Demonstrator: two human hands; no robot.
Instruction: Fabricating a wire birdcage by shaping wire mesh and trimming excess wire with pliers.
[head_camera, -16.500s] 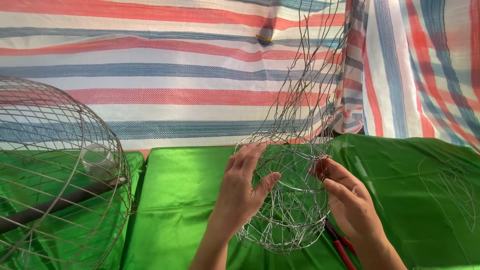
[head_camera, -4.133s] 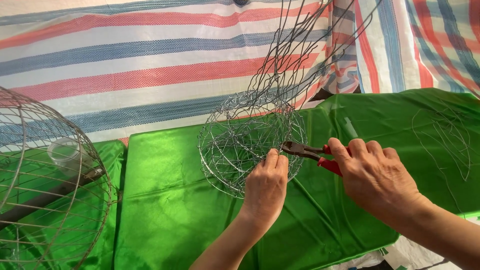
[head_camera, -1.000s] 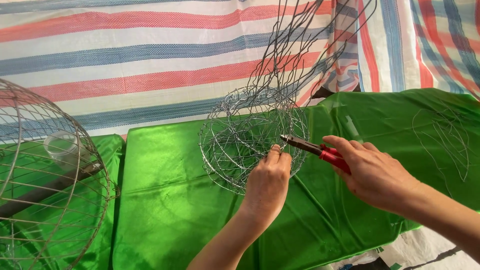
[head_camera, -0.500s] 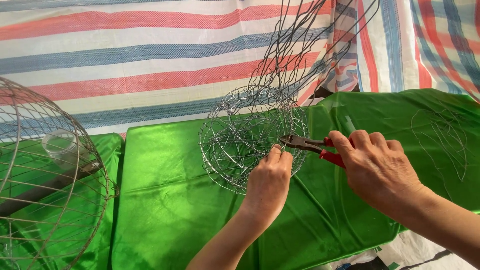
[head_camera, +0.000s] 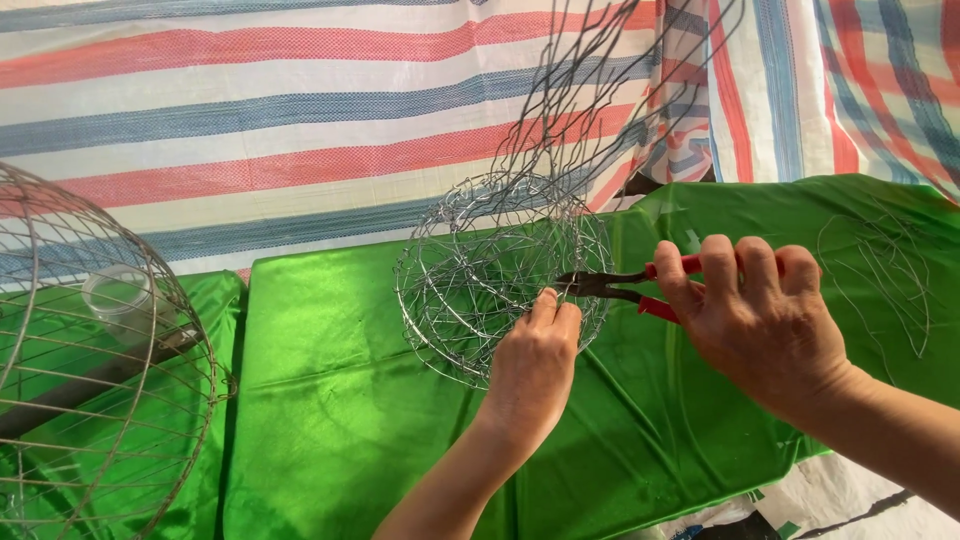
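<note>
The wire basket (head_camera: 500, 275) looks mostly woven, loose strands above, as the left hand (head_camera: 533, 365) pinches its rim and the right hand (head_camera: 765, 320) clamps red-handled pliers (head_camera: 625, 285), seemingly biting a wire.

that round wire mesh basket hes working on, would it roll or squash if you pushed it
The wire basket is rounded, so it would probably roll on the smooth green cloth. Its thin open wires look light and springy, likely to flex rather than stay stiff. The left hand steadies its rim.

You had two hands in view, left (head_camera: 535, 365) and right (head_camera: 762, 320), one pliers (head_camera: 625, 287), two wire baskets (head_camera: 500, 275) (head_camera: 95, 370), one plastic cup (head_camera: 120, 300).
</note>
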